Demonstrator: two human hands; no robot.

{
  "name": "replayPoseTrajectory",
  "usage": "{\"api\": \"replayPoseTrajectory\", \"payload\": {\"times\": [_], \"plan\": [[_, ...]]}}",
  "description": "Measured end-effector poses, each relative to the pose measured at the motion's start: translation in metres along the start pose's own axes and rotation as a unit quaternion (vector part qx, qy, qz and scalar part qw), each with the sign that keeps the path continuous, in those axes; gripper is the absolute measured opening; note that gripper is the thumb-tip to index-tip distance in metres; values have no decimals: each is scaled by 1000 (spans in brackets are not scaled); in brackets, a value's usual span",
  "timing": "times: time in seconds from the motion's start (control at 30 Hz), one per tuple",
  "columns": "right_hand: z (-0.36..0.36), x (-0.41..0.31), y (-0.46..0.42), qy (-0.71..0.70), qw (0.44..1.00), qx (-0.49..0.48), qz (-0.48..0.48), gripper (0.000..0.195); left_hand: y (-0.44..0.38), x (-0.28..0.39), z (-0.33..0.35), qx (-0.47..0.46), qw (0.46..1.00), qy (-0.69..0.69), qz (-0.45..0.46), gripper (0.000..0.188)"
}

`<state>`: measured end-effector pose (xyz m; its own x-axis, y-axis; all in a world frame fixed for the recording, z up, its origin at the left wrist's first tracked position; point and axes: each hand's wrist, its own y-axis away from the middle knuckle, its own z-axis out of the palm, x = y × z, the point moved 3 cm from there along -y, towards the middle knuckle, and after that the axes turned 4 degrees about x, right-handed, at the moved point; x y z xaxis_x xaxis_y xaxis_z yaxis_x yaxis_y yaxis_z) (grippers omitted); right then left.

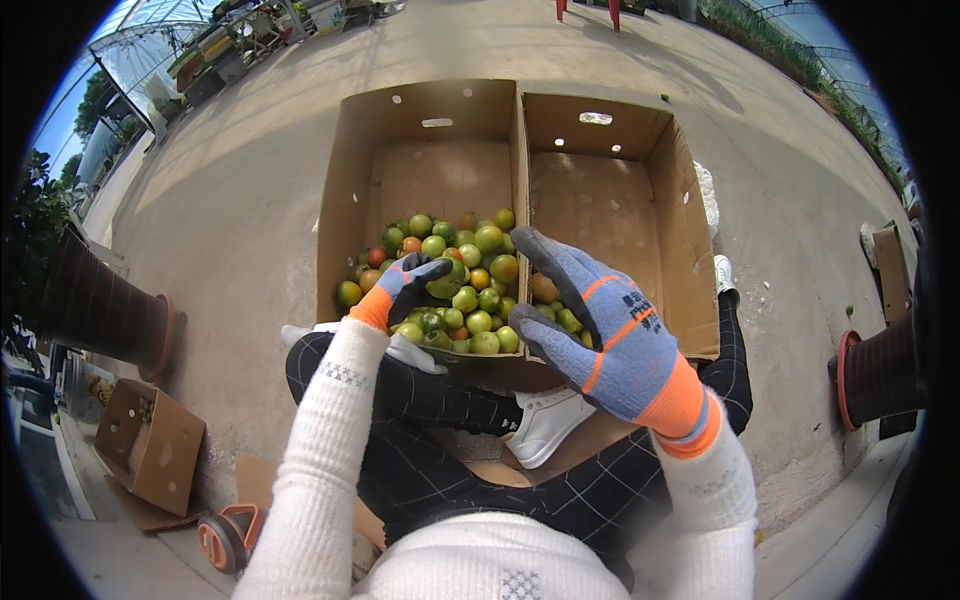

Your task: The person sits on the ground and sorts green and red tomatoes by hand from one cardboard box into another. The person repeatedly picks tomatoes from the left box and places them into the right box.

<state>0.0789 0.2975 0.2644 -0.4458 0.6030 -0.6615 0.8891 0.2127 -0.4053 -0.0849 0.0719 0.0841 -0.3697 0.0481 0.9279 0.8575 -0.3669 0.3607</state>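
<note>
Two cardboard boxes stand side by side before me. The left cardboard box (442, 161) has many green, yellowish and red tomatoes (480, 321) heaped in its near half. My left hand (409, 289), in a blue and black work glove with an orange cuff, holds a large green tomato (448, 279) over that heap. My right hand (600, 322), gloved alike, is raised over the near end of the right cardboard box (592, 180), thumb and fingers apart, with nothing seen between them. Under it lie green tomatoes (568, 321) and an orange one (543, 287), partly hidden by the glove.
My crossed legs and a white shoe (550, 426) are close to the boxes. Large dark pots (105, 300) stand left and right. A smaller cardboard box (169, 450) and an orange-and-grey round object (229, 536) are at lower left. A red-legged stool (613, 11) stands beyond.
</note>
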Motion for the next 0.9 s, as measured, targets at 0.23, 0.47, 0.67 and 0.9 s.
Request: {"api": "replayPoseTrajectory", "payload": {"times": [0.23, 0.47, 0.67, 0.9], "plan": [[118, 96, 3, -75, 996, 8, 38, 86, 26, 3, 37, -167, 985, 32, -26, 39], [128, 140, 7, -280, 937, 133, 161, 69, 3, -11, 41, -71, 996, 21, 39, 44], [115, 224, 31, -260, 878, 286, 283, 73, -1, -50, 57, -104, 828, -543, 92, 72], [131, 255, 61, 11, 902, 143, 406, 78, -5, -49, 68, -105, 822, -558, 46, 58]]}}
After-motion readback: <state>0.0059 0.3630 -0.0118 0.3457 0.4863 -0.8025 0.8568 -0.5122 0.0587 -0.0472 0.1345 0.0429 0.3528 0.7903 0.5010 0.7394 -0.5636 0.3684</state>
